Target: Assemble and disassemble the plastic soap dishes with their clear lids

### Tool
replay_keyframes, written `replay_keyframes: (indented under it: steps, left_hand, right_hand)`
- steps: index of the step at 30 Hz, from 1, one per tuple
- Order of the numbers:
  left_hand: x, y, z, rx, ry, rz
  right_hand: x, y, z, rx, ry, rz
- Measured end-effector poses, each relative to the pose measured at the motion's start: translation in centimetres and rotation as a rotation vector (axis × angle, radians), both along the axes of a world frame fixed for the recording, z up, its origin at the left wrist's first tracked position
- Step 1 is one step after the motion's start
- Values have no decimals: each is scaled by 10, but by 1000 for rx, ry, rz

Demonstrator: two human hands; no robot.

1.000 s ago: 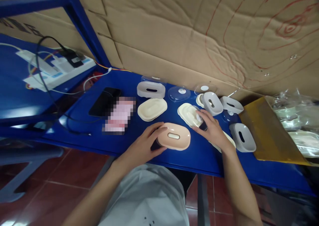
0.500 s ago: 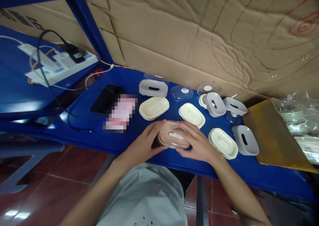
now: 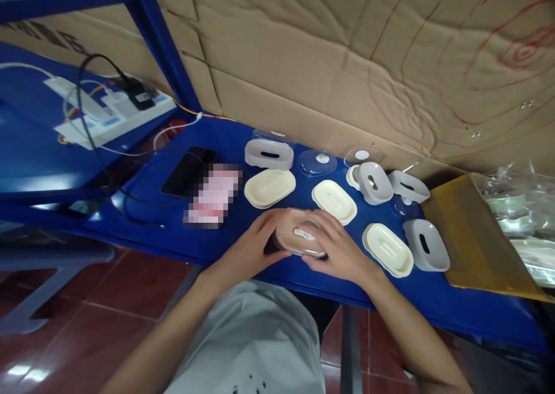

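Observation:
Close to the table's front edge, a pinkish-tan soap box (image 3: 289,229) with a clear lid is held between both my hands. My left hand (image 3: 255,245) curls round its left side, thumb low and fingers over the far edge. From the other side my right hand (image 3: 340,248) grips it, with fingers lying across the top over a white label. Fingers hide parts of both ends. Just beyond lie cream oval trays (image 3: 335,202), one (image 3: 269,188) ahead of my left hand and another (image 3: 388,249) right of my right hand.
Grey slotted box parts (image 3: 269,154) and clear lids (image 3: 317,163) stand along the back by the cardboard wall (image 3: 303,81). A black phone (image 3: 189,171) lies left beside a pixelated patch. Further left is a power strip (image 3: 117,119) with cables. Plastic-wrapped pieces (image 3: 511,212) are at right.
My right-hand fingers have shifted slightly on the lid, and its thumb sits a little further left. Both hands keep hold of the soap box. The view has moved slightly.

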State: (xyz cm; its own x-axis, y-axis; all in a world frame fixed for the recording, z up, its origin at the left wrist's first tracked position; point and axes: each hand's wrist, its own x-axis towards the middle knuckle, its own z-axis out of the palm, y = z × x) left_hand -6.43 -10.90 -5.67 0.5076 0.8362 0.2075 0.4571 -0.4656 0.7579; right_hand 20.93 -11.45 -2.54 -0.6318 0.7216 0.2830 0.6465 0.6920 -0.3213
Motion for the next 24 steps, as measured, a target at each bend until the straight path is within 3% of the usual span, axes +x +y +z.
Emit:
replay_keyframes:
  steps: [2, 5, 9, 14, 17, 22, 24]
  left_hand:
    - [-3, -3, 2, 88, 10, 49]
    - [-7, -3, 8, 244, 45, 238]
    - [-5, 12, 10, 345, 201, 399]
    - [1, 24, 7, 359, 304, 394]
    - [-8, 13, 13, 340, 349, 371]
    - [-30, -16, 23, 287, 400, 151]
    - [-32, -20, 23, 291, 403, 144]
  right_hand:
    - [3, 1, 0, 34, -26, -23]
    - [7, 5, -2, 135, -85, -138]
    - [9, 10, -7, 286, -28, -289]
    - [9, 12, -9, 303, 5, -348]
    - [10, 13, -7, 297, 13, -371]
    - [10, 13, -7, 302, -13, -432]
    - [9, 11, -9, 322, -23, -459]
